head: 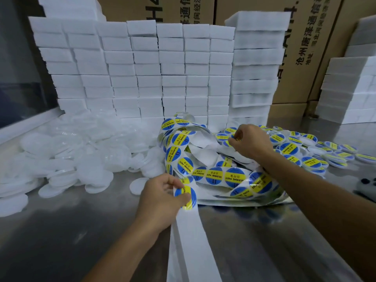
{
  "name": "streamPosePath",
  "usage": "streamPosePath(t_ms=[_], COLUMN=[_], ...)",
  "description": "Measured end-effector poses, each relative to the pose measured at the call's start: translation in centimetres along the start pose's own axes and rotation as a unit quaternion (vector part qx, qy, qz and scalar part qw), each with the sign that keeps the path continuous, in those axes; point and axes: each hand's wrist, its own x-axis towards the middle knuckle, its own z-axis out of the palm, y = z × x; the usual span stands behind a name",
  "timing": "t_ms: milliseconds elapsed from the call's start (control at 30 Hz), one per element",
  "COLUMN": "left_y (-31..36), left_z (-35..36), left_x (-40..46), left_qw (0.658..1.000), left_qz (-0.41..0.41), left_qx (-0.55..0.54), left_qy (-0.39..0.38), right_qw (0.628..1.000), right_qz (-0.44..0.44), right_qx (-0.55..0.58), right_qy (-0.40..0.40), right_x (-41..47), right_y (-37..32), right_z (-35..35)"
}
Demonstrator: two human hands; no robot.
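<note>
left hand (162, 200): grip clamped, thumb and fingers pinch sticker strip (215, 178) at a blue-yellow sticker (186, 197), low over counter (81, 231) | right hand (251, 144): grip pinched on a labelled lid (231, 137) at edge of labelled pile (305, 151) | strip tangle lies between hands | plain lids (71, 151) left, foam blocks (142, 68) behind, cartons (305, 37) at back

White foam blocks (142, 68) are standing in neat columns along the back of the steel table (71, 231), with a taller stack (254, 64) rising at their right end. Brown cardboard boxes (317, 37) printed with black characters are towering behind them. Plain translucent round lids (77, 151) are lying heaped on the left. A small grey controller (366, 187) is resting at the table's right edge.
</note>
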Motion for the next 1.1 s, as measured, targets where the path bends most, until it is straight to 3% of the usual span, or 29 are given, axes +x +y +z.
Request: streamPosePath(t_ms=[133, 300, 400, 600, 800, 967, 1100], left_y=[0.1, 0.3, 0.2, -0.2, -0.1, 0.0, 0.1], left_z=[-0.3, -0.4, -0.5, -0.5, -0.7, -0.9, -0.9], left_x=[0.3, 0.4, 0.5, 0.8, 0.9, 0.9, 0.9], left_qw=[0.997, 0.989, 0.986, 0.980, 0.978, 0.973, 0.967], left_qz=[0.036, 0.048, 0.063, 0.067, 0.065, 0.051, 0.024], left_qx=[-0.062, -0.140, -0.150, -0.176, -0.194, -0.218, -0.253], left_qy=[0.002, -0.022, -0.033, -0.067, 0.034, 0.061, 0.021], right_qw=[0.998, 0.989, 0.989, 0.991, 0.945, 0.918, 0.918], right_qz=[0.017, 0.056, 0.061, -0.038, -0.147, -0.240, -0.288], right_qx=[-0.046, -0.021, -0.001, 0.105, 0.291, 0.315, 0.274], right_qy=[-0.028, -0.138, -0.134, -0.071, -0.034, 0.020, 0.007], right_x=[2.2, 3.1, 3.2, -0.5, -8.6, -12.6, -13.6], right_y=[0.9, 1.4, 0.6, -4.1, -9.1, -10.0, -9.5], right_z=[1.5, 1.9, 0.8, -1.8, -2.1, -1.3, -0.4])
